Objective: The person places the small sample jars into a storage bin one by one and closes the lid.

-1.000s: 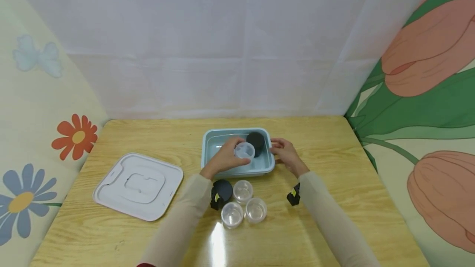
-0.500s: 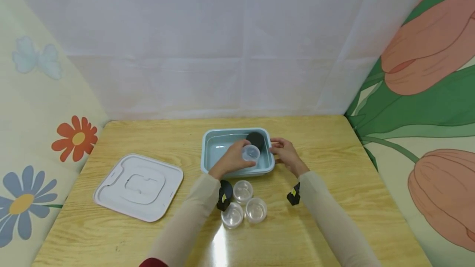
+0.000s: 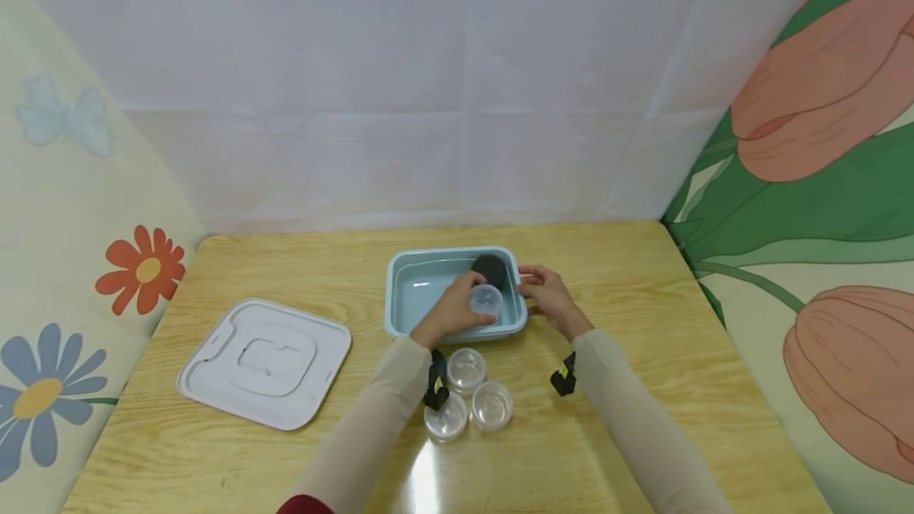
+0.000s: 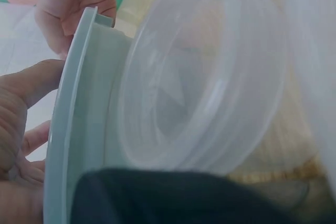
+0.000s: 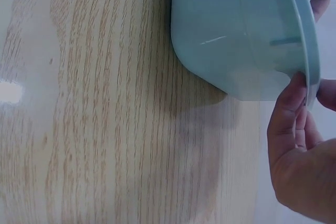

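A light blue plastic basin (image 3: 414,254) stands at mid-table. Over its right half, my left hand (image 3: 451,309) grips a small clear round plastic cup (image 3: 487,301) between thumb and fingers. Just behind that cup, in the basin's right back corner, sits a round black-topped thing (image 3: 489,267). My right hand (image 3: 548,297) pinches the rim at the basin's right end. In the right wrist view, that hand's fingers (image 5: 289,108) lie against the outer wall under the rim. The left wrist view shows clear plastic cups (image 4: 257,87) close up, beside the basin's wall (image 4: 94,103).
In front of the basin, three clear round cups (image 3: 492,405) stand close together on the wooden table (image 3: 643,387). A round black thing (image 3: 440,362) is partly hidden behind the left wrist's camera. To the left lies a white rectangular lid (image 3: 267,363). A white cloth backdrop (image 3: 321,101) hangs behind.
My left hand has carried the clear cup rightward and a little toward me within the basin, in front of the black-topped thing. My right hand has stayed at the rim.
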`<state>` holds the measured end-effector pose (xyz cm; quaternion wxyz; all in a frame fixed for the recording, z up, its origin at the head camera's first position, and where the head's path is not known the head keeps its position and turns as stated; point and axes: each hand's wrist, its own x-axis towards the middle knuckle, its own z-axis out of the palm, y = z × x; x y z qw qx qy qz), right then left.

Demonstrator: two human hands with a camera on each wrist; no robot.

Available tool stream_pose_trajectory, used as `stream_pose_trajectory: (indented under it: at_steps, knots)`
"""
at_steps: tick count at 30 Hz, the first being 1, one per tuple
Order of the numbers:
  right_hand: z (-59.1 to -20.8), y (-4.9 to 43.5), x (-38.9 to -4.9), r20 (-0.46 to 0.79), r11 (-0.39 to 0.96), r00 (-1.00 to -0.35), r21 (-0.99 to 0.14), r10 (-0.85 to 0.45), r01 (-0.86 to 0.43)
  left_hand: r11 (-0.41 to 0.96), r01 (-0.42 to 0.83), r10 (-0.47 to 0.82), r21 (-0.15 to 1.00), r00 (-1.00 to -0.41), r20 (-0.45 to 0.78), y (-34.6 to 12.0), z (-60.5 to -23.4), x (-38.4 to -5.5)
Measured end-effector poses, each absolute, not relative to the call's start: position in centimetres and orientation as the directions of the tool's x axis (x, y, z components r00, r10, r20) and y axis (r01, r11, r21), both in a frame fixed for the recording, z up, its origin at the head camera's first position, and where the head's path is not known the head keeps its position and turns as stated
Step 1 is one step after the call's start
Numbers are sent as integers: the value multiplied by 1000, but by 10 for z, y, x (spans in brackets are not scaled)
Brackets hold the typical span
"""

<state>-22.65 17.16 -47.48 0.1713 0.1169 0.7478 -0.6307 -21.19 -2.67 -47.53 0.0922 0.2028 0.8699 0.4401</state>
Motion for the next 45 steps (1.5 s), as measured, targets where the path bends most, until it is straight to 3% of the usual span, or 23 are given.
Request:
stream_pose_trajectory:
  at_steps: [22,33,45]
  knots:
    - [-476,166,-227,-391,182,-919,-908,-48,377,524,211,433,825,-901,-44,-26,-478,-212]
    - [-479,165,-227,-379,187,-924,-912,-49,364,525,233,427,819,-904,-17,-28,-477,-210]
    - [-475,171,-224,-382,181,-923,-913,-54,367,549,180,427,816,-900,-89,-40,-472,-215]
